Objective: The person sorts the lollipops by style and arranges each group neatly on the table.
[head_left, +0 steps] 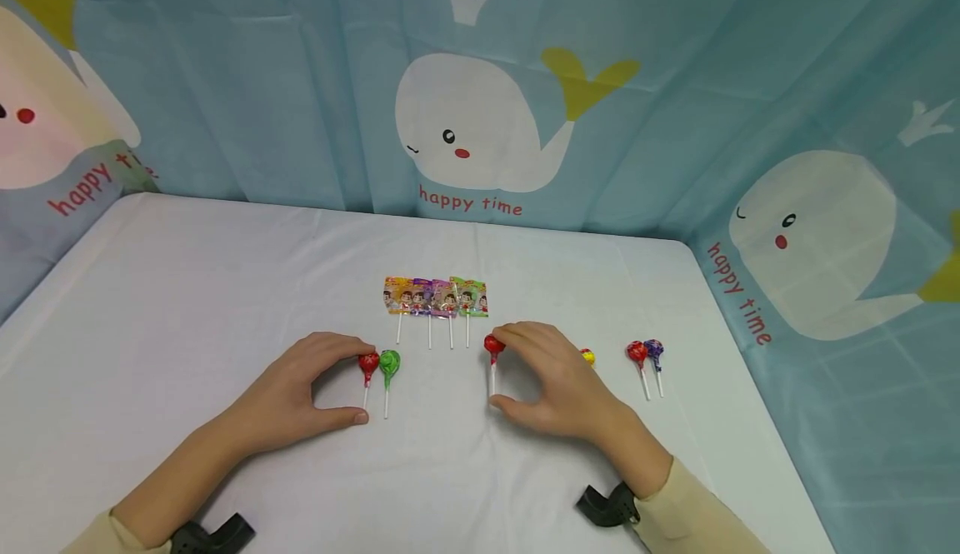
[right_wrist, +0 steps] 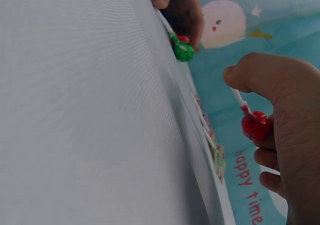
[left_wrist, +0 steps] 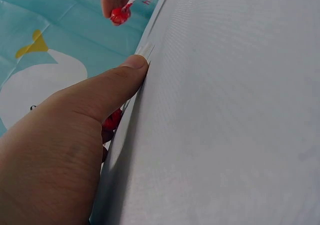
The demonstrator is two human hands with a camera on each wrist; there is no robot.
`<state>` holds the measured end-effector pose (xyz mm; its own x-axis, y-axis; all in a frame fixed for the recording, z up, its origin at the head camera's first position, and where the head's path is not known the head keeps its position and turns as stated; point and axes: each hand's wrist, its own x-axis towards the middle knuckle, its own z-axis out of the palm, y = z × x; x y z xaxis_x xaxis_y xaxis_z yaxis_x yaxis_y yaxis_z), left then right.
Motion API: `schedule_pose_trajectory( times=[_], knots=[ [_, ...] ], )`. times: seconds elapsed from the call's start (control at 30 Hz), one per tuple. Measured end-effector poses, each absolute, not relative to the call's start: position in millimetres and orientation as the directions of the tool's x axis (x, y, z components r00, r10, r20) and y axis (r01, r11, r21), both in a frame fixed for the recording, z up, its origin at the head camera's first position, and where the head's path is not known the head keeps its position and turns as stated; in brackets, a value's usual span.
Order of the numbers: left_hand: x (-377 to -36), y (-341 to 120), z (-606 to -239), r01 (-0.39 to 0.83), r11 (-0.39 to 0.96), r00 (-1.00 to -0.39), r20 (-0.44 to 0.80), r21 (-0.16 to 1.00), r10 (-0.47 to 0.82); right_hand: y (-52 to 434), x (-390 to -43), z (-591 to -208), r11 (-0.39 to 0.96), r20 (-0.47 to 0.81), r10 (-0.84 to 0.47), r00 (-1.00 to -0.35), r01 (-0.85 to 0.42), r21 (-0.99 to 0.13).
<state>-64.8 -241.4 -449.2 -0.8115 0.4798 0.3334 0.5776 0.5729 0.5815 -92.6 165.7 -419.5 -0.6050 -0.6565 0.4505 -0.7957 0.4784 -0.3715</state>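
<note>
My left hand pinches a red lollipop end to end, index on the head, thumb at the stick tip; a green lollipop lies just beside it. My right hand grips another red lollipop the same way. A slack pinch could let either roll — and my left fingers might nudge the green one. Beyond lie four packaged lollipops on the white tablecloth, then the whale curtain.

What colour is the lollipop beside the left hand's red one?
Green lollipop, clearest in the head view.
</note>
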Motion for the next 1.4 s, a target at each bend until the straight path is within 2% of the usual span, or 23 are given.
schedule_pose_trajectory(
  times=[0.8,1.4],
  knots=[
    [-64,-241,-450,0.563,0.582,-0.821,0.315,0.586,0.476,126,-104,-411,0.399,0.526,-0.666,-0.528,-0.849,-0.347],
    [-64,-242,-451,0.558,0.608,-0.826,0.307,0.565,0.473,103,-109,-417,0.372,0.512,-0.693,-0.508,-0.860,-0.350]
  ],
)
